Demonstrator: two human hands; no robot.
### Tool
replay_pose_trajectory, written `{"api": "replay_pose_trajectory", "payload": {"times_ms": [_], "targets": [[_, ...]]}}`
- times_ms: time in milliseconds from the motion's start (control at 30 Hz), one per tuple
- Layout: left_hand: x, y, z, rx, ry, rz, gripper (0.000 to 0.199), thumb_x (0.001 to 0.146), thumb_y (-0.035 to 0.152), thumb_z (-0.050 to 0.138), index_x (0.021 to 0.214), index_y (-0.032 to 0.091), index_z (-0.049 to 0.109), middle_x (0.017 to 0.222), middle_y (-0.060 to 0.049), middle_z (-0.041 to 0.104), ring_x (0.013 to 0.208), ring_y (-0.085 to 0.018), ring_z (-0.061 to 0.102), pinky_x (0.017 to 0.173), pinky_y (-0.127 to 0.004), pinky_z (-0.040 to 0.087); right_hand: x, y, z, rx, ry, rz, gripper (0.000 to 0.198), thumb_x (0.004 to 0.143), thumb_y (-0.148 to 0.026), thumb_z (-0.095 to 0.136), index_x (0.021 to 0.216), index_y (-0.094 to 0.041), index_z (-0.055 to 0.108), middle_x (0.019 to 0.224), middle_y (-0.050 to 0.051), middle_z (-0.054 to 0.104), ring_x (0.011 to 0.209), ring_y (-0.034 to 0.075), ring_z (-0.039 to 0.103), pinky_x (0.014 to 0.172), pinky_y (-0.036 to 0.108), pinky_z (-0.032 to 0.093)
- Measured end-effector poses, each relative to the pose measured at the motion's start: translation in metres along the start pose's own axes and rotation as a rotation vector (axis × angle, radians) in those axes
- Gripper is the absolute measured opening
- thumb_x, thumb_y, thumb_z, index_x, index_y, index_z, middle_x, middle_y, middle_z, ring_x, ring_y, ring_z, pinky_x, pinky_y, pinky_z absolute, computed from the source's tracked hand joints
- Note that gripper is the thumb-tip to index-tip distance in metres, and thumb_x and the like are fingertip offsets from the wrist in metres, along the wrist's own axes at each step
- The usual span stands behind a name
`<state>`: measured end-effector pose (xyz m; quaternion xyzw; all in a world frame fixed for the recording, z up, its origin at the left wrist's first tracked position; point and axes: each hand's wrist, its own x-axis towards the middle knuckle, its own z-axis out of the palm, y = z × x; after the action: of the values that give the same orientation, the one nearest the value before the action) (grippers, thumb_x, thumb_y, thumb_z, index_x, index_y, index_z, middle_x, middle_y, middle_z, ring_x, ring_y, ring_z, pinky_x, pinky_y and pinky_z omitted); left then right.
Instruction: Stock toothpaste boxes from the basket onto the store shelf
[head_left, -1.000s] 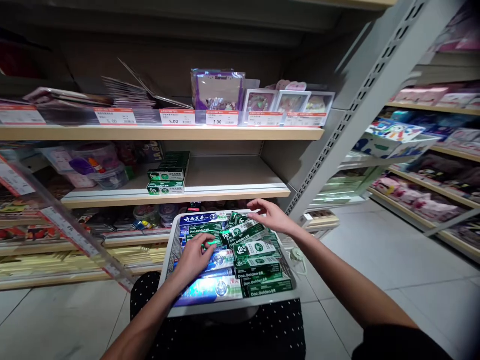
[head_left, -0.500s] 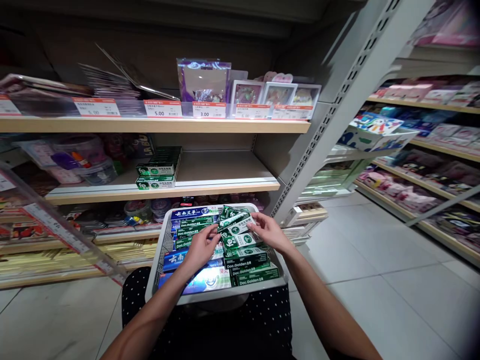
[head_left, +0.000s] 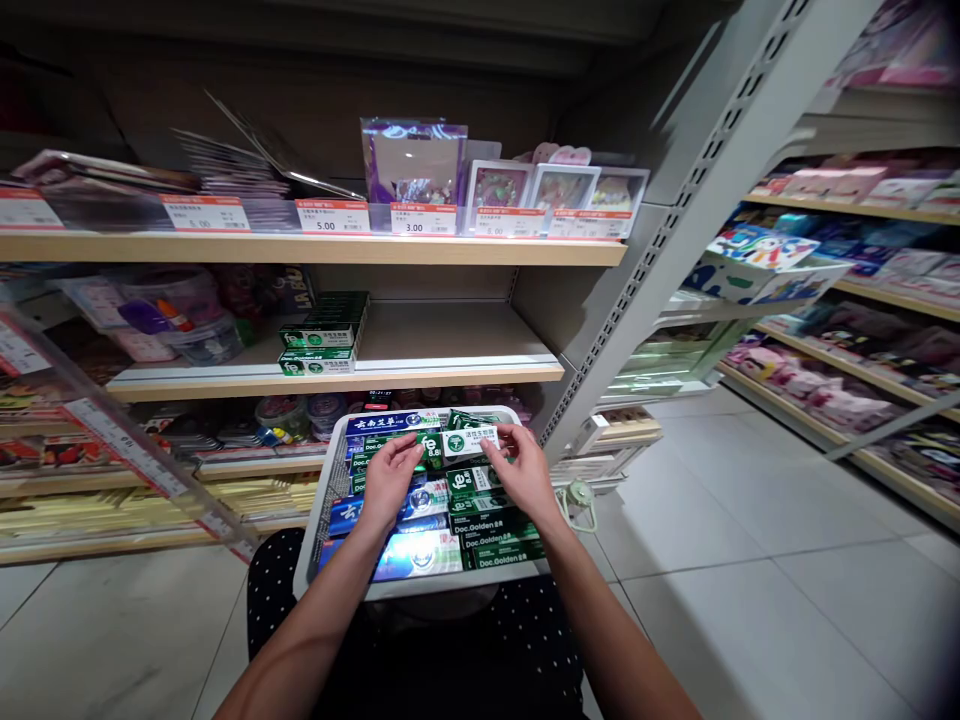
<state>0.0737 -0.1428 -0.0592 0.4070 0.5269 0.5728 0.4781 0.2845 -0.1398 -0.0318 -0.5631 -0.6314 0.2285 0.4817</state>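
Between my two hands is a green and white toothpaste box, held level over a pale plastic tray on my lap. My left hand pinches its left end. My right hand has its fingers closed around the right end. Beneath them, the tray holds blue toothpaste boxes on the left and dark green toothpaste boxes on the right. Part of the tray's contents is hidden by my hands and the held box.
Ahead, a shelf carries a stack of similar green boxes near plastic tubs. Above it, a shelf edge bears price labels. A slanted label strip juts in at left. A metal upright stands at right.
The toothpaste box has come up from its tilted position over the other boxes and is now level, its front turned towards me. Both hands have shifted slightly with it.
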Motion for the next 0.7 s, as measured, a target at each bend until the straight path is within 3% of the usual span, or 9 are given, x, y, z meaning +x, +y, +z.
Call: {"api": "replay_pose_trajectory", "payload": {"times_ms": [233,433,600,700], "targets": [[-0.001,0.002,-0.001,0.043,0.003,0.017,0.044,0.071,0.041,0.075,0.106,0.016,0.068,0.107,-0.012,0.073,0.100,-0.023,0.069,0.091,-0.037,0.054,-0.001,0.004,-0.001,-0.017,0.014,-0.013,0.034,0.084,-0.047,0.061,0.103,-0.020,0.064,0.097,0.009,0.065,0.077,0.021,0.062,0.072,0.036,0.054],[0.002,0.002,-0.010,0.016,0.019,0.085,0.044,0.068,0.037,0.077,0.106,0.017,0.069,0.114,-0.012,0.070,0.104,-0.024,0.067,0.096,-0.039,0.052,-0.004,-0.008,0.004,-0.033,-0.019,-0.018,0.030,0.085,-0.043,0.061,0.106,-0.022,0.062,0.100,0.008,0.065,0.081,0.022,0.063,0.075,0.038,0.054],[0.007,0.002,-0.032,-0.009,0.069,0.118,0.047,0.067,0.036,0.078,0.108,0.016,0.068,0.116,-0.013,0.069,0.105,-0.024,0.067,0.098,-0.040,0.052,-0.001,-0.023,0.023,-0.020,-0.049,-0.041,0.030,0.085,-0.040,0.061,0.109,-0.021,0.060,0.099,0.008,0.064,0.083,0.022,0.063,0.077,0.038,0.054],[0.018,0.013,-0.053,0.025,0.100,0.219,0.046,0.070,0.039,0.075,0.109,0.016,0.067,0.116,-0.012,0.069,0.105,-0.023,0.067,0.097,-0.038,0.053,0.012,-0.034,0.045,-0.003,-0.083,-0.102,0.030,0.084,-0.038,0.062,0.109,-0.021,0.058,0.099,0.008,0.063,0.079,0.021,0.063,0.076,0.038,0.054]]}}
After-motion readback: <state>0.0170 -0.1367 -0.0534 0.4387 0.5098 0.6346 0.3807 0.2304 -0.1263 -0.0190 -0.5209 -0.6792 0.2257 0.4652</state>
